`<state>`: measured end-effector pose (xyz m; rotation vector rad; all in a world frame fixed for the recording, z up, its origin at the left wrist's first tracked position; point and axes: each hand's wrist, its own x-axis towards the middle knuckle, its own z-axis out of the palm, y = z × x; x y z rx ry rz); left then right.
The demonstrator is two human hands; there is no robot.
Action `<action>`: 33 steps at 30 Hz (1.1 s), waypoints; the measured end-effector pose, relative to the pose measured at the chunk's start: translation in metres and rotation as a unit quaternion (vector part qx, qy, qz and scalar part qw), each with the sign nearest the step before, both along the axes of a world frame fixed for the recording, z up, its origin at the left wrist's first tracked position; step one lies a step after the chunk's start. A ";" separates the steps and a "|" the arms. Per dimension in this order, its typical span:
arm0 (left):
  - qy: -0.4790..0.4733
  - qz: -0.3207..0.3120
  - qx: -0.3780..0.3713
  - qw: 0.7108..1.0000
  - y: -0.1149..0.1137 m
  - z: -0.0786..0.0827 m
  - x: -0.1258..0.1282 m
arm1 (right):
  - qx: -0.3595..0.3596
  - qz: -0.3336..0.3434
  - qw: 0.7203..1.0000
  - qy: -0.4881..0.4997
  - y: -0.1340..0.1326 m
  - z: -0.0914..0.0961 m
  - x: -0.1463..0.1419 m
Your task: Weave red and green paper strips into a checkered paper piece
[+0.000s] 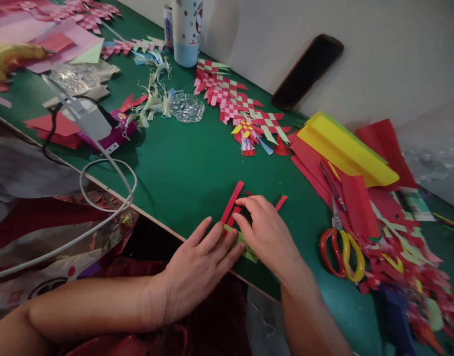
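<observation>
From here the left hand (203, 259) lies nearly flat, fingers over green strips (251, 253) and red strips (232, 201) at lower centre; the right hand (268, 233) curls beside it, whether pinching I can't tell. Scissors (337, 222) lie right on the table (167, 165).

Both hands at the near edge of the table (163, 170), supplies spread behind and to either side.
Left hand (201, 262) and right hand (267, 232) lie over paper strips (232, 203). Woven paper pieces (230, 96) run beyond; bead dish (188, 108) sits left of these, tassels (153, 101) left of dish. Cup (186, 34) stands at back, can (168, 27) just left; phone (308, 71) leans on wall (383, 59), right of cup. Glue gun (12, 57) lies far left. Right side: folded sheets (345, 148), scissors (336, 225) in front, scraps (408, 267) right of scissors.
</observation>
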<state>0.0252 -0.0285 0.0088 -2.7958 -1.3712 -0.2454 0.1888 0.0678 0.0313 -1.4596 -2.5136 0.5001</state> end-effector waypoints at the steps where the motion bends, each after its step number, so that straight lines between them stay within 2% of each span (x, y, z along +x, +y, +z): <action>1: -0.005 0.001 -0.001 1.000 0.000 -0.001 0.000 | -0.007 -0.003 1.000 -0.002 0.000 0.001 -0.001; 10: -0.017 -0.001 0.007 1.000 0.000 -0.010 -0.003 | -0.034 -0.008 0.999 0.015 0.000 0.004 -0.004; 22: -0.027 -0.004 0.000 1.000 -0.001 -0.009 -0.003 | -0.069 0.009 0.998 0.008 -0.002 0.010 -0.004; 33: -0.021 -0.006 -0.008 1.000 -0.001 -0.010 -0.002 | -0.056 0.014 0.998 0.003 -0.001 0.003 -0.003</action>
